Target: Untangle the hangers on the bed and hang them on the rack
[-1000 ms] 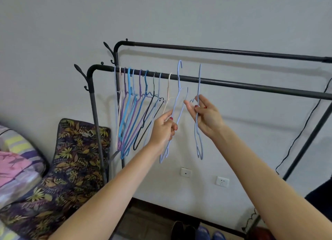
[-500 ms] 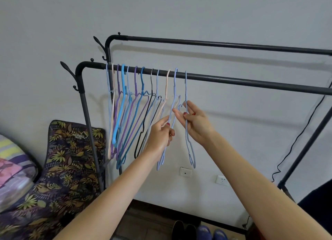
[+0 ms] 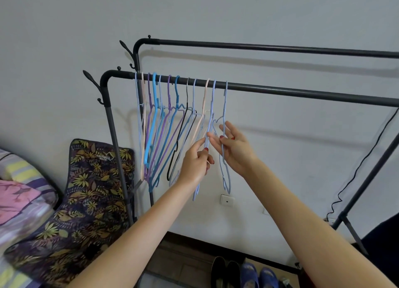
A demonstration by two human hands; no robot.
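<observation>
A dark grey rack has a front rail [image 3: 291,93] with several coloured hangers [image 3: 164,128] bunched at its left end. Two light-blue hangers hang at the right of that row, both hooks over the rail. My left hand [image 3: 197,160] pinches the wire of the inner light-blue hanger [image 3: 212,100] from below. My right hand [image 3: 235,147] holds the outermost light-blue hanger [image 3: 225,179] between thumb and fingers, its other fingers spread. The two hands nearly touch. The bed's own hangers are out of view.
A higher rear rail [image 3: 280,48] runs behind the front one. Left of the rack lean a floral cushion [image 3: 86,190] and striped and pink bedding [image 3: 19,201]. Shoes [image 3: 248,274] stand on the floor below. A black cable [image 3: 364,160] hangs down the wall at the right.
Both light-blue hangers came down from above the front rail onto it and shifted left toward the row. My hands stayed on them and moved closer together.
</observation>
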